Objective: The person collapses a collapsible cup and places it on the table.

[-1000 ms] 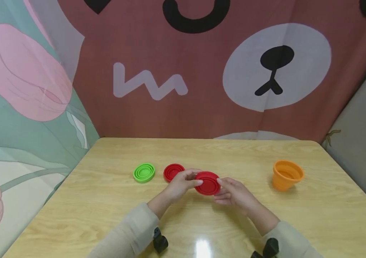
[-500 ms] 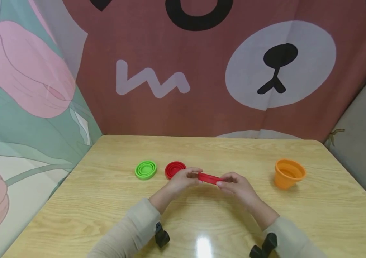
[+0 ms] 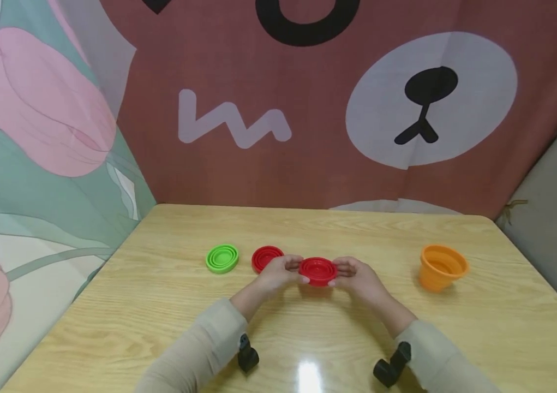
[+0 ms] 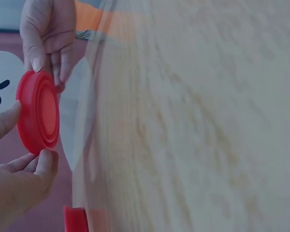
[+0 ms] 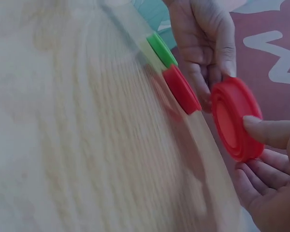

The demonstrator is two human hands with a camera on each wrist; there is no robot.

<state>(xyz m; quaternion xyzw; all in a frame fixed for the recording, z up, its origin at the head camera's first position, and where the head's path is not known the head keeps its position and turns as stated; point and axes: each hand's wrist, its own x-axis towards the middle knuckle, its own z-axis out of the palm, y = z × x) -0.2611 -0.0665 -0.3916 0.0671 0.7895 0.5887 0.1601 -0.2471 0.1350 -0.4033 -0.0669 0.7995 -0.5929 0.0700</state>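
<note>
Balance, I guess, is why my left hand (image 3: 276, 274) and right hand (image 3: 360, 280) pinch the red disc (image 3: 318, 269) at left and right.

left hand (image 3: 277, 275) and right hand (image 3: 360, 279) hold flat red cup (image 3: 318, 271), second red cup (image 3: 265, 258), green cup (image 3: 222, 258), orange cup (image 3: 439, 273) on table (image 3: 126, 316)

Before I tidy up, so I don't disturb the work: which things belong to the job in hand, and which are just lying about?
In the job:
held red disc
left hand and right hand, both gripping it

Apparently lying about, held by neither:
second red disc
green disc
orange cup
</note>
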